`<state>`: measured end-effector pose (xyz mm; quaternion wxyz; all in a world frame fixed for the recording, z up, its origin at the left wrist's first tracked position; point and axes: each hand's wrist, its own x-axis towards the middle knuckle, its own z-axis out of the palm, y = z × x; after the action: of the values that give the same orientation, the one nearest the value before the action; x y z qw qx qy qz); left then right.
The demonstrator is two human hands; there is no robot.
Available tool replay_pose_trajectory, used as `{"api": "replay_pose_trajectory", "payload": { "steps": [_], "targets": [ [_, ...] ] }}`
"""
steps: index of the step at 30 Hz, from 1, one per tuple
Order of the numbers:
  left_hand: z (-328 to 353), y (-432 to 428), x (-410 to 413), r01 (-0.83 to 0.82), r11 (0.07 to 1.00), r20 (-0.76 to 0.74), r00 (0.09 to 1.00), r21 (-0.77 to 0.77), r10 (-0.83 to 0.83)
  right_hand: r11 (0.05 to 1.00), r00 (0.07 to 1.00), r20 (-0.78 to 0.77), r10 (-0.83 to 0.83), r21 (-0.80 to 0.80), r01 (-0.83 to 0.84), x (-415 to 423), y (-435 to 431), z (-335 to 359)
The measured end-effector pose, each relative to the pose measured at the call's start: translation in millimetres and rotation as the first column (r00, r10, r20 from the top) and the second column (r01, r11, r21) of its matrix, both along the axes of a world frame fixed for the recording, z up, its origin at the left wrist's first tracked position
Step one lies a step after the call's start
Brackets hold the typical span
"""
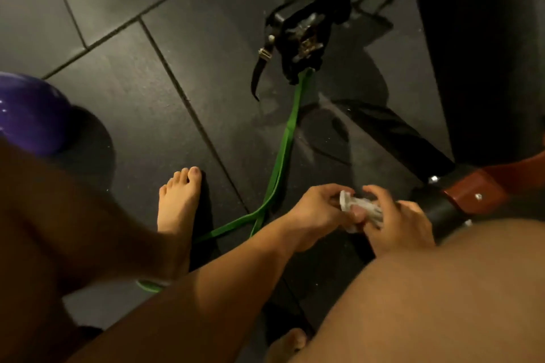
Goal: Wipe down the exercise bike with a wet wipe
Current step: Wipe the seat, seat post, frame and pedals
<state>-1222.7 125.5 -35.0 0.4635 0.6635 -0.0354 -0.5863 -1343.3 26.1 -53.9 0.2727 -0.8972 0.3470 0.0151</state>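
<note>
Both hands hold a crumpled wipe (pixel 360 210) low beside the bike (pixel 472 53).

The left hand (pixel 317 209) and right hand (pixel 399 225) pinch the white wipe between curled fingers, just above the dark floor (pixel 132 68) and near the bike's black base bar (pixel 439 212) and red bracket (pixel 477 191). A green band (pixel 283 150) trails from the pedal (pixel 303 38) past a bare foot (pixel 177 203).

The wet wipe (pixel 361 211), white and crumpled, was pinched between the left hand (pixel 317 209) and right hand (pixel 398 225), just beside the black exercise bike (pixel 477 53) and its red base bracket.
</note>
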Motion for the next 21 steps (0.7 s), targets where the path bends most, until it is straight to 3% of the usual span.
{"api": "replay_pose_trajectory", "payload": {
  "steps": [2,4,7,9,13,15,18,21],
  "targets": [
    [2,-1,9,0.000,1.000,0.050,0.999,-0.012,0.001,0.989,0.998,0.001,0.068,-0.132,-0.067,3,-5,0],
    [6,-7,20,0.017,1.000,0.120,0.993,0.008,-0.018,0.995,0.992,-0.071,0.100,-0.001,-0.100,12,-16,-2],
    [15,-15,38,-0.102,0.994,0.147,0.984,-0.030,0.106,0.958,0.999,0.008,-0.038,0.283,0.034,38,-47,0],
    [27,-20,59,-0.213,0.972,0.160,0.961,-0.097,0.226,0.949,0.989,0.118,-0.091,0.311,0.050,68,-64,18],
    [57,-28,114,-0.403,0.878,0.190,0.870,-0.259,0.456,0.880,0.941,0.339,-0.004,0.448,-0.158,142,-78,81],
    [72,-32,133,-0.426,0.830,0.190,0.837,-0.361,0.513,0.790,0.952,0.302,0.046,0.573,-0.220,170,-82,115],
    [89,-31,157,-0.407,0.789,0.256,0.790,-0.461,0.557,0.768,0.966,0.193,0.171,0.588,-0.253,196,-86,154],
    [107,-32,176,-0.433,0.739,0.242,0.754,-0.516,0.611,0.755,0.961,0.270,0.056,0.619,-0.217,211,-83,177]
  ]
}}
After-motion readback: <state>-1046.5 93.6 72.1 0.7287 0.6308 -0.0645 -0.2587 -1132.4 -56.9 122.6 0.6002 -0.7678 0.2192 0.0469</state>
